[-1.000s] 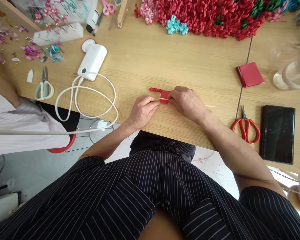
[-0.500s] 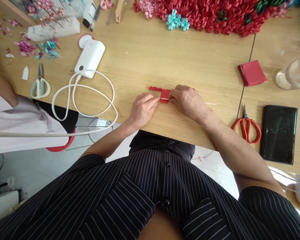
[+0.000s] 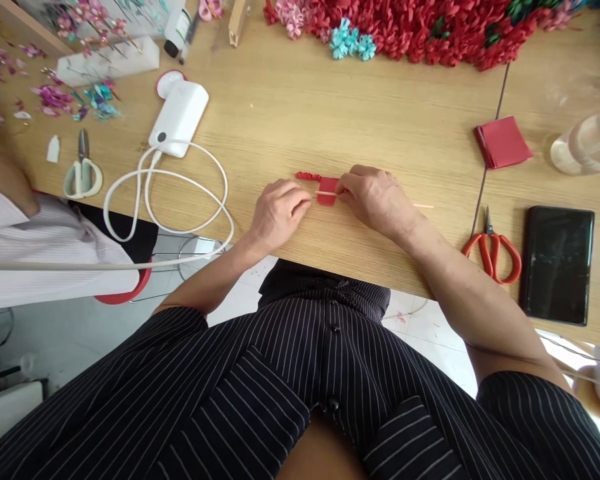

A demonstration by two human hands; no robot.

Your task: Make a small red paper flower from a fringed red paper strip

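Note:
A small red paper piece (image 3: 329,189) lies on the wooden table (image 3: 300,127) near its front edge, with a thin wooden stick (image 3: 325,193) across it. My right hand (image 3: 377,199) rests on the paper's right side, fingers pinched on the stick and paper. My left hand (image 3: 280,212) lies curled just left of the paper, its fingertips at the stick's left end. A crinkled red strip (image 3: 307,176) lies just behind the paper. The stick's other end (image 3: 424,206) pokes out past my right wrist.
Red scissors (image 3: 493,250) and a dark phone (image 3: 556,264) lie to the right, with folded red paper (image 3: 503,141) behind them. A white device (image 3: 179,119) with a looped cord, white-handled scissors (image 3: 83,175) and paper flowers (image 3: 430,27) fill the left and back. Another person's sleeve (image 3: 45,240) is at left.
My left hand has drawn slightly back to the left from the red paper, exposing more of the stick. My right hand stays on the paper.

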